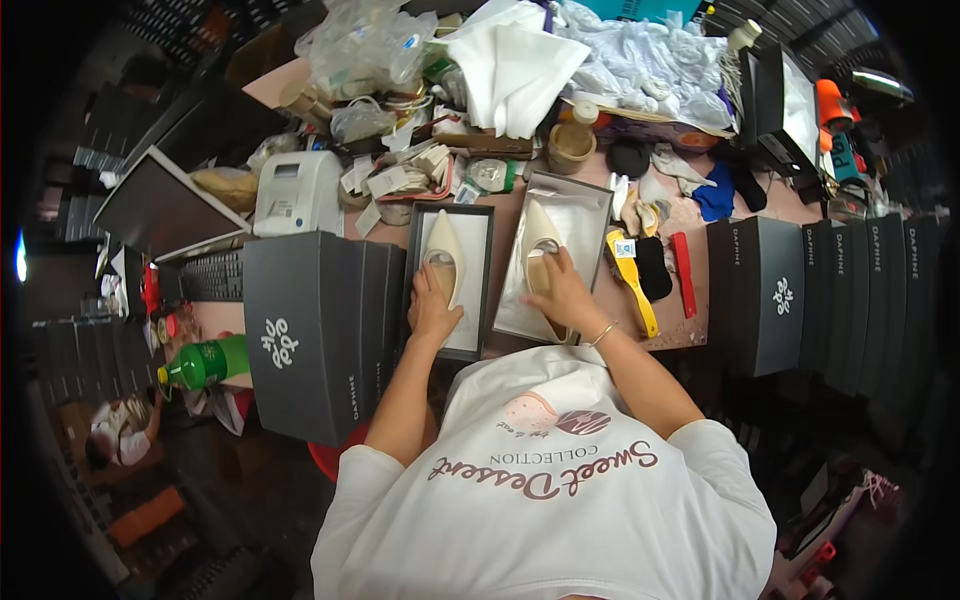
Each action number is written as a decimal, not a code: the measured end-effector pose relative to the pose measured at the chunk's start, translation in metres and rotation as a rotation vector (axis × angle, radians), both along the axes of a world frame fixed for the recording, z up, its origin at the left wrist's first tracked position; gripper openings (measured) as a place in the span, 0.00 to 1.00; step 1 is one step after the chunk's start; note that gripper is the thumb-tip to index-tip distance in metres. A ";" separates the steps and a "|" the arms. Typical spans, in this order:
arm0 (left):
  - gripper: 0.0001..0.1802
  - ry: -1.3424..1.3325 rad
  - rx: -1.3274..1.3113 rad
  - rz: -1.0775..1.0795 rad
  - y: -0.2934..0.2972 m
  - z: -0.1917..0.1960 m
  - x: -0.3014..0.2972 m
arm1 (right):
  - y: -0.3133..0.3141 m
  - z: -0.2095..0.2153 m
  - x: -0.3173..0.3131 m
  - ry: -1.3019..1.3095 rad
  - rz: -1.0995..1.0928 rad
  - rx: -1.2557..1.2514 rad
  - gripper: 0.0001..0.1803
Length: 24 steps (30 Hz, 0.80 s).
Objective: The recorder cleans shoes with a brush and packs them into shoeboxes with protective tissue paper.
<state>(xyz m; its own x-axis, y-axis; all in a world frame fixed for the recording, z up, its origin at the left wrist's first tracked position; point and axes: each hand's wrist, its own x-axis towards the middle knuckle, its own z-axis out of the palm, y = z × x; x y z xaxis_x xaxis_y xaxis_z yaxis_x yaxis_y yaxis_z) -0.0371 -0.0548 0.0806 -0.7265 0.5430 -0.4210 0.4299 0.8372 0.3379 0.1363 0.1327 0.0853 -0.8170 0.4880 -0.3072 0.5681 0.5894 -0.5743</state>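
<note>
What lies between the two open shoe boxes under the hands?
In the head view, a narrow strip of bare pink tabletop separates the left box from the right box, narrowing toward the person.

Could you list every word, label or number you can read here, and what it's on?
I won't copy wording, only say where it stands:
Left dark boxes: readable white lettering.
Right dark boxes: also readable white lettering.
White shirt: readable dark-red lettering, upside down.
White machine: label too small to read.
Yellow tool: tag too small.
Pale shoes: none discernible.
</note>
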 end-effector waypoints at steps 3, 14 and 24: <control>0.60 -0.076 -0.055 0.086 0.001 -0.012 -0.020 | -0.003 0.010 -0.004 -0.228 0.058 0.092 0.45; 0.50 -1.203 0.908 0.150 0.000 0.047 -0.021 | 0.004 -0.003 0.019 0.381 -0.082 0.151 0.35; 0.58 -1.741 1.057 -0.052 0.021 0.083 0.027 | -0.027 0.108 0.047 0.810 -0.439 -1.559 0.51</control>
